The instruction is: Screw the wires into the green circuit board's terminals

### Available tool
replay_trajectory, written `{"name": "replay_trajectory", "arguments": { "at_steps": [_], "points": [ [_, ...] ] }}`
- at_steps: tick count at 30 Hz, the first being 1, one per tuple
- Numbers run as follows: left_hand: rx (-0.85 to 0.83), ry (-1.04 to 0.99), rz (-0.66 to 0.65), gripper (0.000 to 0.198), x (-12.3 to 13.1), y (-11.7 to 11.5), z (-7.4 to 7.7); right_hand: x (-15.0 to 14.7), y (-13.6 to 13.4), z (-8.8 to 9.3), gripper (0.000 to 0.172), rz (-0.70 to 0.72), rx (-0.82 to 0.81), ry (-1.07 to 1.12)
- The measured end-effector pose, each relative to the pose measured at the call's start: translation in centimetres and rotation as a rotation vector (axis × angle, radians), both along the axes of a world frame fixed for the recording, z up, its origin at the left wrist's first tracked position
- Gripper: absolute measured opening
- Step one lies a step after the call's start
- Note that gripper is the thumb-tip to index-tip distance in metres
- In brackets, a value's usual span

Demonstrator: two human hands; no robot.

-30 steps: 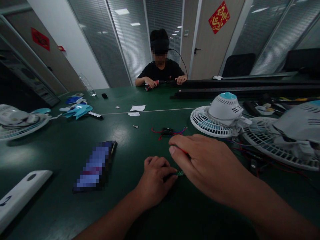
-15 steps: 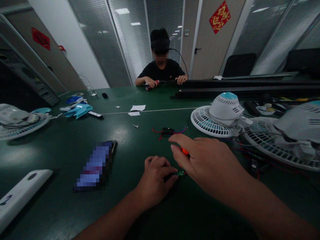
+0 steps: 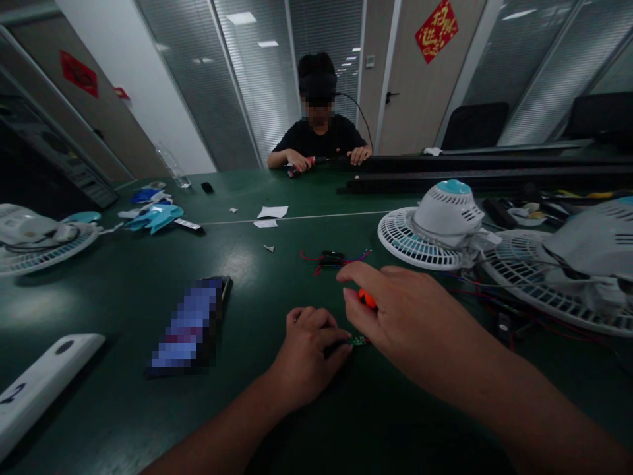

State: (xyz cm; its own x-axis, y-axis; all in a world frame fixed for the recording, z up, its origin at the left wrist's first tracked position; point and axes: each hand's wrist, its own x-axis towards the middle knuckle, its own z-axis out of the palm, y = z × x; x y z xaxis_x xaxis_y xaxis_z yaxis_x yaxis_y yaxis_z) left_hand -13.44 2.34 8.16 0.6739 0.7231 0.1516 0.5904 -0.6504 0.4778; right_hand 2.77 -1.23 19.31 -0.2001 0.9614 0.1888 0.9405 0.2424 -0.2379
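My left hand (image 3: 311, 356) rests on the table with its thumb and forefinger pinched on a small green circuit board (image 3: 359, 341). The board's right end sticks out past the fingertips. Just above and to the right, my right hand (image 3: 395, 310) curls round an orange object (image 3: 366, 298). Most of that object is hidden by the fingers and palm, so its kind does not show. Beyond the right fingertips lies a black module (image 3: 331, 258) with red and blue wires.
A phone (image 3: 188, 326) and a white panel (image 3: 49, 389) lie to the left. White fan parts (image 3: 440, 227) stand at the right, with loose wires near them. Opposite, a person (image 3: 319, 135) holds a red and black tool (image 3: 301, 168). Paper scraps (image 3: 271, 212) lie mid-table.
My right hand has shifted slightly to the right, still around the orange object. My left hand keeps its pinch on the circuit board.
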Motion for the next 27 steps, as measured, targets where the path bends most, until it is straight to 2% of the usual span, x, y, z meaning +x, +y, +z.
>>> {"name": "replay_trajectory", "arguments": {
  "at_steps": [13,18,22,27],
  "points": [
    [0.034,-0.03,-0.002,0.014,-0.04,-0.01,-0.45,-0.09,-0.33,0.43,0.02,0.043,0.041,-0.005],
    [0.065,-0.091,0.0,0.014,-0.06,0.0,-0.99,-0.2,-0.51,0.5,0.035,0.007,0.031,-0.022],
    [0.047,-0.051,0.011,0.011,0.07,0.07,-0.77,-0.26,-0.5,0.49,0.049,-0.008,0.012,-0.04],
    [0.031,-0.015,0.009,0.014,0.09,-0.01,-0.19,-0.34,-0.28,0.25,0.034,-0.025,0.043,-0.121]
  ]
}}
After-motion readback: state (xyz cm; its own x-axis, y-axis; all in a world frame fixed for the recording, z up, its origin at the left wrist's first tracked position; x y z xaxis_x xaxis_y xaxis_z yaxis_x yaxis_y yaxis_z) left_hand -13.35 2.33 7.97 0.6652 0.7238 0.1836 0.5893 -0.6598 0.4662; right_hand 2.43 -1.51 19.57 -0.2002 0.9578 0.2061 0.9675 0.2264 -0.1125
